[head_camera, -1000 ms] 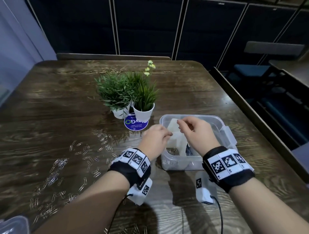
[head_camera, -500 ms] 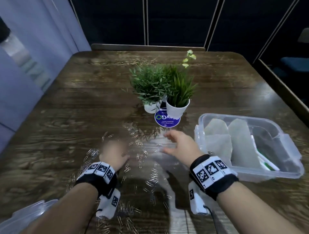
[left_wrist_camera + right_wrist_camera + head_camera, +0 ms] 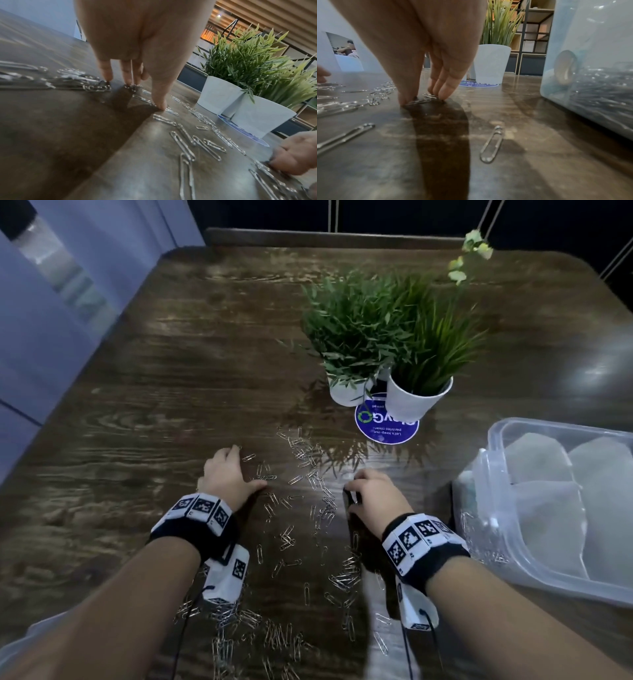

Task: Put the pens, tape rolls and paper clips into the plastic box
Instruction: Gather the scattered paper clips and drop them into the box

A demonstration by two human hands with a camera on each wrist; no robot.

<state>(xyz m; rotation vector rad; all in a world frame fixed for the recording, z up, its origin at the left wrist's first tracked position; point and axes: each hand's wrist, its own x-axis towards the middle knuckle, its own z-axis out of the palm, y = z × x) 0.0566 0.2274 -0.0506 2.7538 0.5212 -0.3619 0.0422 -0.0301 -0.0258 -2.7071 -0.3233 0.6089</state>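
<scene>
Silver paper clips [image 3: 308, 501] lie scattered over the dark wooden table [image 3: 171, 405] between and below my hands. My left hand [image 3: 248, 467] is spread, its straight fingertips [image 3: 106, 79] and thumb pressing down on clips [image 3: 96, 88]. My right hand [image 3: 351, 491] is bunched up, thumb and fingers pinching a few clips [image 3: 423, 99] against the table. The clear plastic box [image 3: 493, 440] stands to the right, holding pale sheets, a heap of clips [image 3: 599, 94] and a tape roll [image 3: 565, 67]. A single clip [image 3: 491, 146] lies beside the box wall. No pens are visible.
Two white pots with green plants [image 3: 418, 398] stand behind the clips on a round blue sticker [image 3: 383, 429]. More clips pile up near the front edge [image 3: 274, 635]. A clear plastic piece [image 3: 20, 642] shows at the lower left corner.
Both hands left the box and moved left and down to the scattered clips. The view swung left, so the box now sits at the right edge. The right hand has bunched onto clips.
</scene>
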